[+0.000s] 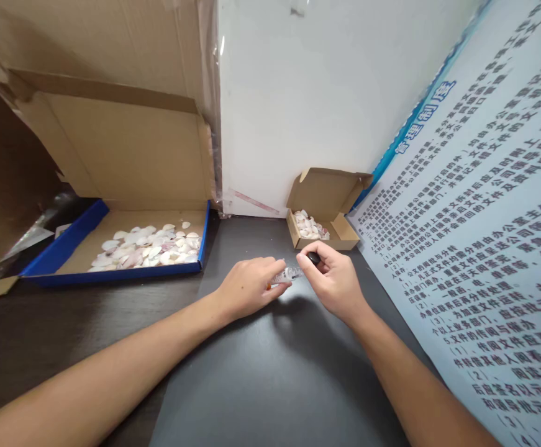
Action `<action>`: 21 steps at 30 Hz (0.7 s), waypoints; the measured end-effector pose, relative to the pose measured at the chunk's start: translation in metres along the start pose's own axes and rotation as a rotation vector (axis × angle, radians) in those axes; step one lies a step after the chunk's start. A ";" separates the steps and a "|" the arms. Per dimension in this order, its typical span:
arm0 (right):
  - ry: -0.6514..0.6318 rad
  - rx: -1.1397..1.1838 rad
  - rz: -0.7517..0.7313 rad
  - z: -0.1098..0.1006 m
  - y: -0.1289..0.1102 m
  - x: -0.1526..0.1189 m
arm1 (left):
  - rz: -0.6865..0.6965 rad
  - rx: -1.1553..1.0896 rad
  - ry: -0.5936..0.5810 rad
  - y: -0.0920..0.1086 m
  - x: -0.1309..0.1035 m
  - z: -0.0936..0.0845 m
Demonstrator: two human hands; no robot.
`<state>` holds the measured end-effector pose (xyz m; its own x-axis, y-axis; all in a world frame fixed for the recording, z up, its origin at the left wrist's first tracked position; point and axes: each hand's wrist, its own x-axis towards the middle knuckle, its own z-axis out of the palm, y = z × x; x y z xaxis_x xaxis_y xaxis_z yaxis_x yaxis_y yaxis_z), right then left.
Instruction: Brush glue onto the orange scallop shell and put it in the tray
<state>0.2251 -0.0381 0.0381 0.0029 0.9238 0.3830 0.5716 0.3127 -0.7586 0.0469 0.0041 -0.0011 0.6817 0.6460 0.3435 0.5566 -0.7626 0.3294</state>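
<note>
My left hand [249,287] rests on the dark table and grips the body of a small clear tube [287,274] with an orange end. Just to its right, my right hand [333,277] pinches the tube's black cap [313,257] between thumb and fingers. Both hands meet at the tube, a little in front of a small open cardboard box [341,227] that holds pale shells [311,226].
A large open cardboard box with a blue rim [77,238] lies at the left, with many pale shells [146,246] spread inside. A white wall panel [307,93] stands behind. A printed poster [484,248] leans along the right. A dark mat [270,379] covers the table.
</note>
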 end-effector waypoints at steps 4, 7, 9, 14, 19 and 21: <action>-0.027 0.135 0.101 -0.001 -0.002 0.004 | 0.018 0.086 -0.023 0.003 -0.001 -0.001; 0.009 0.211 0.137 -0.001 0.001 0.007 | 0.019 0.108 -0.024 0.003 0.000 -0.002; 0.048 0.175 0.102 -0.001 0.003 0.007 | 0.013 0.110 -0.024 0.003 0.000 -0.002; 0.025 -0.046 -0.038 -0.006 0.002 0.002 | 0.014 0.122 -0.021 0.004 0.000 -0.002; -0.074 0.020 0.043 -0.012 -0.002 0.006 | 0.051 0.158 -0.010 0.005 -0.001 -0.001; -0.095 0.119 0.124 -0.012 0.001 0.009 | 0.066 0.162 -0.010 0.005 -0.002 0.000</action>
<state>0.2354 -0.0318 0.0470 -0.0136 0.9718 0.2353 0.4710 0.2138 -0.8558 0.0483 -0.0007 0.0002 0.7239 0.5944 0.3503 0.5788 -0.7995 0.1605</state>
